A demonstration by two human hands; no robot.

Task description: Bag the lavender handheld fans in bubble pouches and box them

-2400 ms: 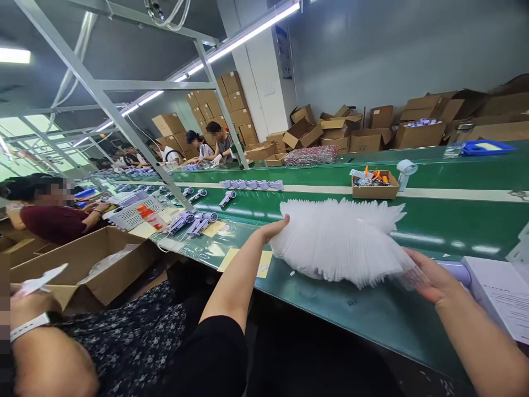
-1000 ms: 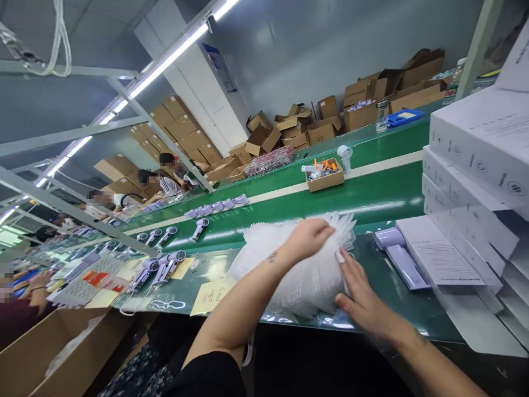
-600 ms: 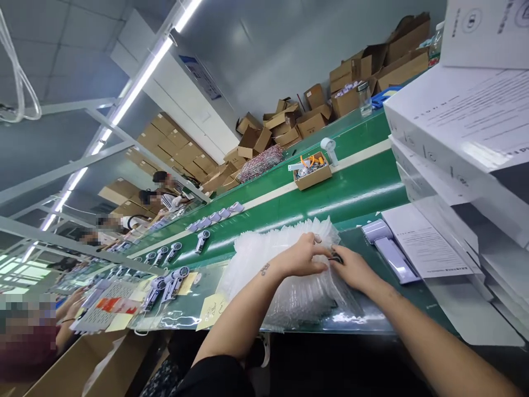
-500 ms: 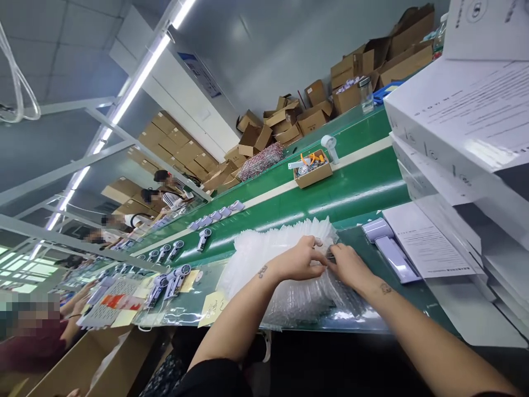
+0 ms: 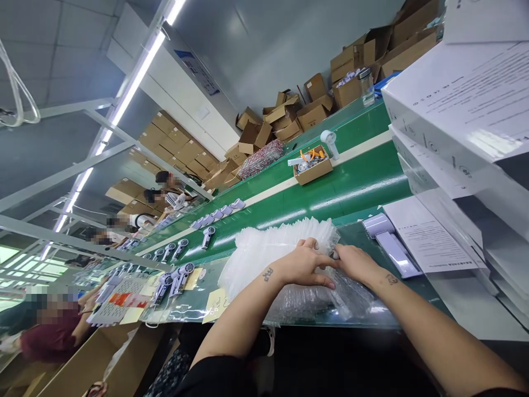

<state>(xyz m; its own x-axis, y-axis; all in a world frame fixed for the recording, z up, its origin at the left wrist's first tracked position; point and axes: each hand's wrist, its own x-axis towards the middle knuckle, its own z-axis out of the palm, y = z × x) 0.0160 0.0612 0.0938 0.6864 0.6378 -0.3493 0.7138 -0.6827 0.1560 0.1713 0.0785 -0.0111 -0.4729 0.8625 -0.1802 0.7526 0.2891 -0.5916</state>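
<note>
Centrally placed on the near edge of the green bench (image 5: 372,182): a fanned stack of clear bubble-wrap bags (image 5: 268,251), crinkly, translucent, ragged along the far edge. Left hand (image 5: 303,264) flat on top of the stack, fingers spread and curled over the bags. Right hand (image 5: 355,263) just beside it, fingertips meeting those of the left at the right end of the stack; pinching a bag or merely pressing, cannot tell, the contact point being masked by the left hand's fingers.

Just right of the stack, a pale lilac handheld fan (image 5: 388,245), smooth plastic, round head far, flat handle near, partly under a printed paper sheet (image 5: 430,240). Further right, white cartons (image 5: 454,105) stacked high, glossy, cut off by the frame edge.

Far across the belt, a small open cardboard box (image 5: 313,171) holding orange-handled tools and small metal bits, hard to make out; a white fan (image 5: 329,142) upright just beside it. Beyond, heaped brown cardboard boxes (image 5: 289,118), flaps open, contents hidden, against the grey wall.

Left along the bench, more lilac fans (image 5: 176,278) lying in pairs and rows, yellow paper notes (image 5: 215,305) under clear film. At the near left, an open brown carton (image 5: 99,358), interior mostly hidden, and a seated person in a dark red sleeve (image 5: 45,339), partly cut off.
</note>
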